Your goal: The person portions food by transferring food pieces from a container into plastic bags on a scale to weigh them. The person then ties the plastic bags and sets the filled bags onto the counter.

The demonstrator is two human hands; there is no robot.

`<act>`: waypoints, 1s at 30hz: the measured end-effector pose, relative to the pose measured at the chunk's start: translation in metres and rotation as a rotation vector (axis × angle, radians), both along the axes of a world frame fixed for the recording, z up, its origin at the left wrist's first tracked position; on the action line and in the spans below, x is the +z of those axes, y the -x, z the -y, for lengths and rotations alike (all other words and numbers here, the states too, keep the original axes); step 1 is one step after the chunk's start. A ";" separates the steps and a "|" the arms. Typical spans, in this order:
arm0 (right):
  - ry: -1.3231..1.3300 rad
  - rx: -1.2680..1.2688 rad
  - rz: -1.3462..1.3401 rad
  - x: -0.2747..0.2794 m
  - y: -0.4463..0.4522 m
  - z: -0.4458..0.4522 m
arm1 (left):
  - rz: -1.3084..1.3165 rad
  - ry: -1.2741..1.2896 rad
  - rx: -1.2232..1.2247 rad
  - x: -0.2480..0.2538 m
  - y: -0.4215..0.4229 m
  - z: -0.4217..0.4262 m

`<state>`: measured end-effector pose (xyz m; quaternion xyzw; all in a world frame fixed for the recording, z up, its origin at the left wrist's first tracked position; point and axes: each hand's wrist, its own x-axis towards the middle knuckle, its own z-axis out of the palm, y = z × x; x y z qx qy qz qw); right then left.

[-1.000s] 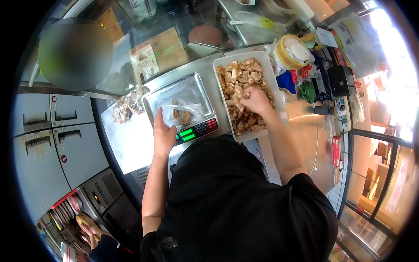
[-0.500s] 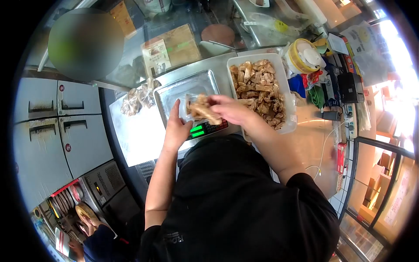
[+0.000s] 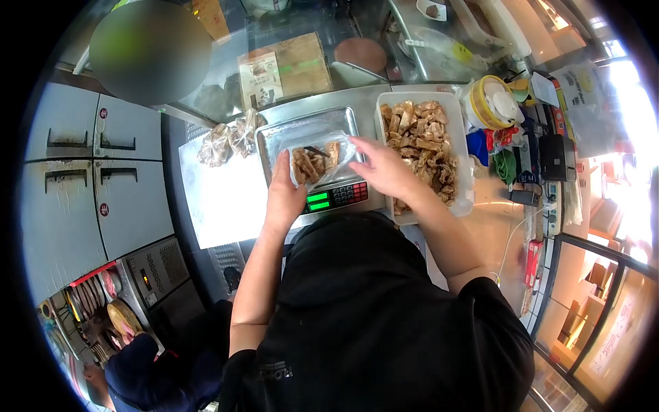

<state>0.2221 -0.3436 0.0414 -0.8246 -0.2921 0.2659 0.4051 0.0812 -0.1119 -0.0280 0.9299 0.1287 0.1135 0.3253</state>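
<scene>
A clear plastic bag (image 3: 318,165) with several brown meat-like pieces inside lies on the metal tray (image 3: 269,147) of a scale with green displays (image 3: 318,202). On the bag's left side, my left hand (image 3: 283,196) holds its edge. My right hand (image 3: 381,167) pinches the bag's upper right edge, its thumb and fingers close together. To the right is a white plastic tub (image 3: 467,165) piled with similar brown pieces (image 3: 425,141).
Filled, tied bags (image 3: 226,143) lie left of the scale on a white surface (image 3: 206,206). A yellow-rimmed bucket (image 3: 491,101) stands beyond the tub. Glass and a cardboard piece (image 3: 302,62) are ahead. Another person (image 3: 144,371) is at lower left.
My right hand has gone from the tub to the bag, carrying brown pieces, and now holds the bag's edge. More pieces lie in the bag. The view has shifted left.
</scene>
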 end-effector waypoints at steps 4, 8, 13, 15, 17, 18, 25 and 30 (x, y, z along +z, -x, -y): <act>-0.015 -0.214 0.143 -0.002 -0.018 0.057 | -0.019 0.022 -0.033 0.001 0.002 -0.002; 0.178 -0.445 0.405 -0.022 -0.042 0.141 | -0.174 0.207 0.039 0.028 0.001 0.004; 0.237 -0.659 0.446 -0.034 -0.047 0.214 | -0.067 0.255 0.041 0.022 0.004 0.002; 0.261 -0.727 0.399 -0.027 -0.042 0.223 | -0.055 0.227 0.042 0.025 0.003 0.002; 0.310 -0.738 0.426 -0.038 -0.043 0.236 | -0.051 0.227 0.072 0.035 0.001 0.010; 0.327 -0.720 0.445 -0.037 -0.042 0.236 | -0.079 0.247 0.099 0.038 0.000 0.011; 0.384 -0.290 0.590 -0.041 -0.031 0.195 | -0.097 0.256 0.136 0.038 -0.001 0.015; 0.379 0.099 0.787 -0.078 -0.026 0.163 | -0.100 0.248 0.134 0.038 0.001 0.015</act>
